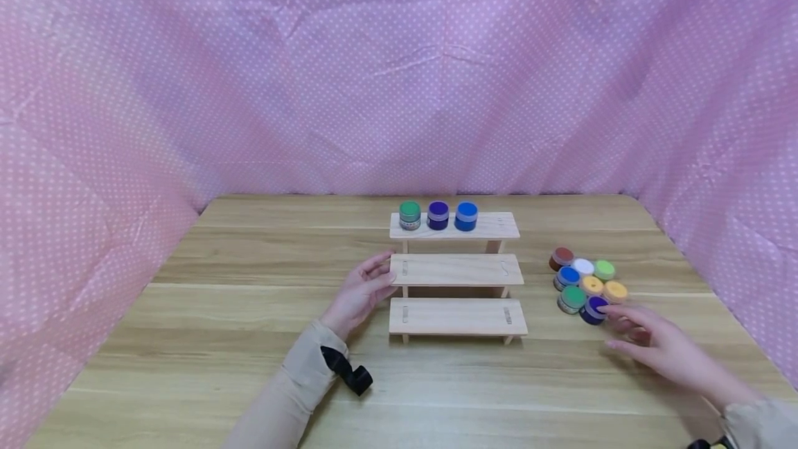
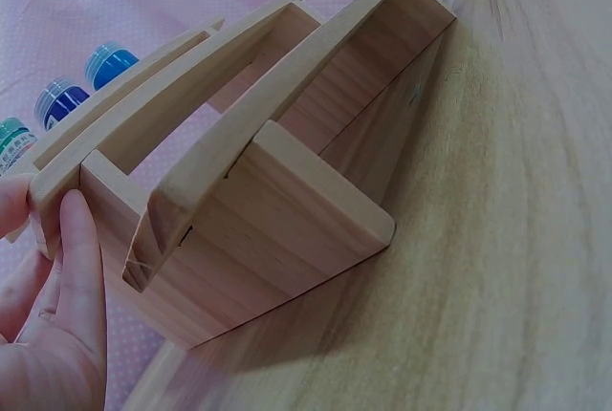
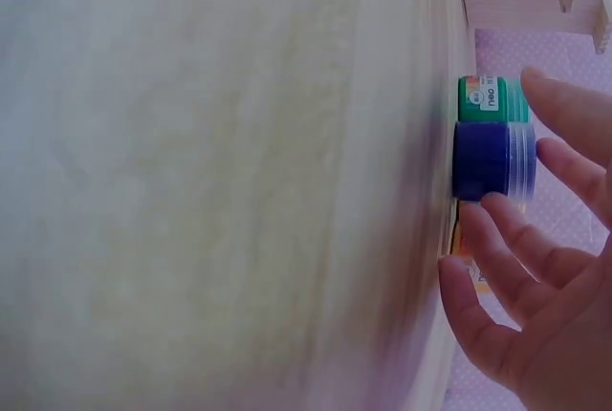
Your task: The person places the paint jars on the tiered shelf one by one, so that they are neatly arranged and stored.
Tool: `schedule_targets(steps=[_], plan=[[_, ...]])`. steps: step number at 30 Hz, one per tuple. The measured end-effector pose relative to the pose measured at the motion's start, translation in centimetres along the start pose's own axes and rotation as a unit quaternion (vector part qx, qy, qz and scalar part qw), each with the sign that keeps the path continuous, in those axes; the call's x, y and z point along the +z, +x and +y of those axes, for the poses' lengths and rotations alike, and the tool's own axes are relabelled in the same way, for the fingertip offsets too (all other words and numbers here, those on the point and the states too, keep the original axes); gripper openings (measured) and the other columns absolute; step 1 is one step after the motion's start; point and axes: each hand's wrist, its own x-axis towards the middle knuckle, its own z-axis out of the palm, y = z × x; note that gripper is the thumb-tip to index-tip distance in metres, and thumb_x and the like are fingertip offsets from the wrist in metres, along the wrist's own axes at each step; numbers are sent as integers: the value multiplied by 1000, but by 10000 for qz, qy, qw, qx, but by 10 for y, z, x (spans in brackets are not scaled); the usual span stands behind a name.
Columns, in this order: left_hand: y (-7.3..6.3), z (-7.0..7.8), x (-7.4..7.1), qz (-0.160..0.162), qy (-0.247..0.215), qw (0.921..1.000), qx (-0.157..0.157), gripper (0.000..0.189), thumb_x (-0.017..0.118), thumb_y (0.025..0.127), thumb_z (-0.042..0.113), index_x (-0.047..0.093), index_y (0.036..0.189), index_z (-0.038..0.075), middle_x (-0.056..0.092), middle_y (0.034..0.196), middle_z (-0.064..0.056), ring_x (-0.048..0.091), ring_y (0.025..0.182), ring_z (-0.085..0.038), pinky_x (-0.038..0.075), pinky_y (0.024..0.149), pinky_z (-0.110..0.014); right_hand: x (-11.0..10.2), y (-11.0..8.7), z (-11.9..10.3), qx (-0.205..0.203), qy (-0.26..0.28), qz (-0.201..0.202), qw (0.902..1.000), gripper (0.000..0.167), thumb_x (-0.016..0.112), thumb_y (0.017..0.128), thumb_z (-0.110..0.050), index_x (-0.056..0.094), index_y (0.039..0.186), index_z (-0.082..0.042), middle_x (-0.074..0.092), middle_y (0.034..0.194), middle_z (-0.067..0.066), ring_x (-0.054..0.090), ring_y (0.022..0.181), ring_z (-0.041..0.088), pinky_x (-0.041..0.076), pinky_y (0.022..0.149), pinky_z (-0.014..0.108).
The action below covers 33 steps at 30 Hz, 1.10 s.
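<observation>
A three-step wooden display rack stands in the middle of the table. My left hand pinches the left end of its middle board; the left wrist view shows the fingers at that board's edge. On the top step sit three small paint jars: green, purple and blue. At the right, my right hand reaches to a purple paint jar, its fingers spread loosely around it. Beside that jar is a green jar.
More paint jars cluster right of the rack: brown, white, light green, blue and two yellow-orange ones. A pink dotted cloth hangs behind and at both sides of the wooden table.
</observation>
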Motion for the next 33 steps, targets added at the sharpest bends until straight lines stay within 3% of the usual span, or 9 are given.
schedule_targets(steps=[5,10,22,28,33], plan=[[1,-1,0,-56,37,10000,-9,59,47,90,-11,26,145,-6,59,100,5,62,86,-5,54,82,-20,1,4,-3,118,-139,-47,9998,46,77,74,-9,59,115,4,63,96,10,48,84,-13,53,65,19],[1,-1,-1,-176,71,9998,24,60,47,90,-11,24,145,-7,58,102,4,62,89,-6,54,84,-20,2,10,-7,141,-229,5,9996,47,77,74,-9,60,116,4,61,94,6,48,81,-10,52,64,18],[0,2,0,-46,-3,10000,-9,58,46,91,-11,26,145,-5,59,99,6,62,83,-4,55,81,-19,1,23,-16,426,-340,-171,9984,52,76,78,-16,58,124,-1,59,108,18,46,85,-12,50,69,17],[0,1,-1,-49,4,10000,-1,57,46,91,-11,27,144,-5,59,99,6,62,84,-5,55,81,-19,0,23,-18,606,-429,-301,9968,51,76,78,-18,59,123,-4,59,108,17,48,84,-9,52,69,20],[0,-1,-1,-44,74,10000,-22,58,47,90,-10,27,144,-6,58,100,5,62,85,-5,54,82,-20,2,19,-16,487,-421,-168,9978,46,77,77,-15,61,118,-3,62,102,11,48,81,-11,52,66,19]])
